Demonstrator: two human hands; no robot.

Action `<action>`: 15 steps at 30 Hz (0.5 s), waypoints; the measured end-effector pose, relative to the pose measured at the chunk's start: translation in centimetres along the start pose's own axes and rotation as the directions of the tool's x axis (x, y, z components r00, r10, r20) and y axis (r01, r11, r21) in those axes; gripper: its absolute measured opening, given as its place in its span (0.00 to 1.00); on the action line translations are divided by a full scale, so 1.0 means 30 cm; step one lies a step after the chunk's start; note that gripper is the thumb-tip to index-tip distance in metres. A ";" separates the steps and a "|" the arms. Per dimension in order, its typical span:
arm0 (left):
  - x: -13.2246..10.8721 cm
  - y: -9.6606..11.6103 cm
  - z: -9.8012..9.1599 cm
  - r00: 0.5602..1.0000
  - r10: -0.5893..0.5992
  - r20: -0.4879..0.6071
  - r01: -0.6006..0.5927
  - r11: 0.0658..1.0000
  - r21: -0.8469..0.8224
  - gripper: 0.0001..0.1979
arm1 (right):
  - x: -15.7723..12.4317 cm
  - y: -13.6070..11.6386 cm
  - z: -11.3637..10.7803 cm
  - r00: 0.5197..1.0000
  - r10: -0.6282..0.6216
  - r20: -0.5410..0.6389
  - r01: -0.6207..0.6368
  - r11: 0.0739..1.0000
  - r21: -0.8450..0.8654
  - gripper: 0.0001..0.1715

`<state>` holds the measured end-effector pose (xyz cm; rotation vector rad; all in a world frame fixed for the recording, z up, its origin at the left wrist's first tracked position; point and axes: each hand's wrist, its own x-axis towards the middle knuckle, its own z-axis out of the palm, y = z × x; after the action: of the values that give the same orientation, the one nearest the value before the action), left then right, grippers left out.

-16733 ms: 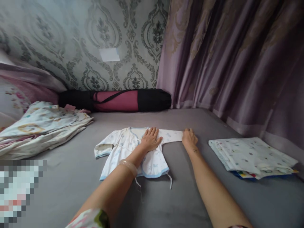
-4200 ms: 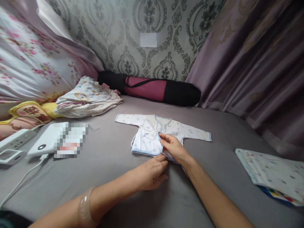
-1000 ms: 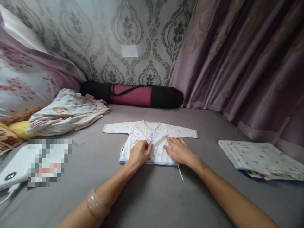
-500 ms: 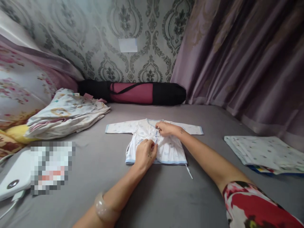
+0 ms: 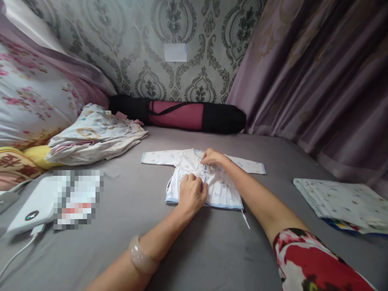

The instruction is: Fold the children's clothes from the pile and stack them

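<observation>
A small white baby shirt (image 5: 226, 190) with pale prints and light blue trim lies spread on the grey sheet, its sleeves stretched out to both sides. Its front is gathered into creases between my hands. My left hand (image 5: 192, 192), with a bangle on the wrist, is closed on the lower middle of the shirt, fingers curled against the blue front edge. Just above it, my right hand (image 5: 214, 157) pinches the cloth below the neckline, its fingertips partly hidden. A thin white tie (image 5: 245, 220) trails from the hem's right corner.
Crumpled printed cloths (image 5: 97, 137) lie at the left beside a floral pillow (image 5: 27, 93). A white power bank (image 5: 38, 206) with a cable rests nearer. Folded dotted cloth (image 5: 342, 202) lies at the right. A black and maroon long bag (image 5: 178, 115) runs along the wall.
The view has shifted slightly, so everything sits a little further right. My left hand lies flatter over the shirt's front, while my right hand keeps its place near the neckline.
</observation>
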<state>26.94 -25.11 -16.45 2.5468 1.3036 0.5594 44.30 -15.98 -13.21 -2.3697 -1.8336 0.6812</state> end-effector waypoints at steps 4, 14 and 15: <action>-0.014 -0.001 0.005 1.000 -0.005 -0.016 0.006 0.999 0.033 0.15 | 0.002 -0.022 0.008 0.999 0.012 0.031 -0.012 1.000 -0.002 0.04; -0.018 0.010 0.023 0.988 -0.073 0.136 0.076 0.997 -0.014 0.18 | -0.031 -0.020 0.015 0.977 -0.044 -0.207 0.027 0.996 -0.081 0.13; -0.016 0.010 0.022 0.987 -0.073 0.145 0.075 0.997 -0.008 0.18 | -0.033 -0.015 0.018 0.975 -0.047 -0.215 0.029 0.996 -0.084 0.14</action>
<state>27.19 -25.70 -17.06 2.4646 1.3324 0.3605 43.50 -16.89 -13.24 -2.3415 -1.8389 0.3349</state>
